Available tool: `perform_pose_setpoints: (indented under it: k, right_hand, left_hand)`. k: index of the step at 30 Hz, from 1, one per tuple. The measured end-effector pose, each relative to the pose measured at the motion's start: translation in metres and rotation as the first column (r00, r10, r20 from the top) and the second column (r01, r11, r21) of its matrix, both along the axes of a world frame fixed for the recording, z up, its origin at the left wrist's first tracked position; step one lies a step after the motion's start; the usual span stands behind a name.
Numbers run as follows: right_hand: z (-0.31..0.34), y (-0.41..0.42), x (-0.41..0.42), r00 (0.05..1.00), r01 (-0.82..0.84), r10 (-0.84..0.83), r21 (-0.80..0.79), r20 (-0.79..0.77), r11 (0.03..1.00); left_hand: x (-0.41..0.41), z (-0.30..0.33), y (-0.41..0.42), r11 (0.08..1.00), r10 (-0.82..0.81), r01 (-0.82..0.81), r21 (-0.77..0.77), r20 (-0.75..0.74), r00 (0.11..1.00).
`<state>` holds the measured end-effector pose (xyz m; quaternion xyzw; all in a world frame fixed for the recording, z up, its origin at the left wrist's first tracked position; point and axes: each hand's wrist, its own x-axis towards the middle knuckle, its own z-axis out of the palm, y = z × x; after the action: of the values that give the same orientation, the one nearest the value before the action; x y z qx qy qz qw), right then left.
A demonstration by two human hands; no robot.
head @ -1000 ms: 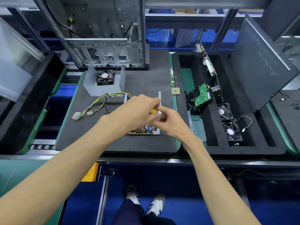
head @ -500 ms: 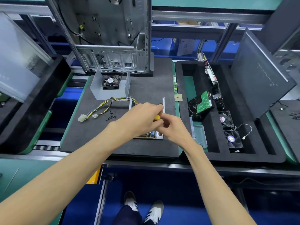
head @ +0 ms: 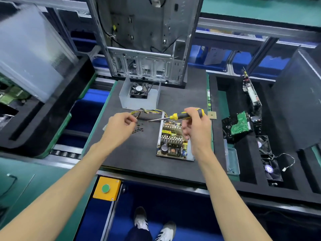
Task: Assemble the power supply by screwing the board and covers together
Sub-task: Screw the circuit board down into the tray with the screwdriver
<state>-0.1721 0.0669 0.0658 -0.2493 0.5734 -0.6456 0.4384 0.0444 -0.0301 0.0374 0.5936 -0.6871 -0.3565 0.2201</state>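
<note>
Two hands apart, right hand (head: 196,126) gripping screwdriver (head: 182,116), left hand (head: 119,126) loosely curled over screws (head: 139,130).

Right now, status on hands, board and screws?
Right hand grips screwdriver, lifted. Left hand curled at screws; pinch unclear. Board lies in its tray, uncovered. Nothing in the way.
</note>
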Motion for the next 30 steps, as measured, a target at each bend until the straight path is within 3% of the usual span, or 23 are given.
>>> perform_pose_setpoints:
  k: [4,9,23,25,27,30]
  right_hand:
    - [-0.006,-0.018,0.019,0.995,0.01,-0.017,0.069,0.101,0.998]
    - [-0.015,-0.032,0.031,0.993,-0.011,0.0,0.1,0.114,0.995]
    - [-0.029,-0.034,0.034,0.987,0.042,-0.058,0.106,0.151,0.993]
    - [-0.028,-0.033,0.032,0.982,0.062,-0.08,0.109,0.171,0.992]
    - [-0.028,-0.031,0.029,0.977,0.083,-0.104,0.12,0.185,0.989]
    - [-0.027,-0.028,0.024,0.959,0.136,-0.164,0.133,0.229,0.982]
  left_hand:
    - [0.02,-0.033,-0.01,0.999,-0.04,0.042,-0.009,0.167,0.985]
    - [0.023,-0.059,-0.021,0.989,-0.138,0.147,-0.018,0.254,0.957]
    - [0.016,-0.068,-0.03,0.95,-0.266,0.306,-0.059,0.358,0.895]
    - [0.015,-0.062,-0.03,0.974,-0.216,0.227,-0.022,0.238,0.947]
    - [0.01,-0.048,-0.028,0.99,-0.134,0.133,0.037,0.015,0.991]
    - [-0.001,-0.018,-0.023,0.976,-0.056,0.127,0.178,-0.359,0.932]
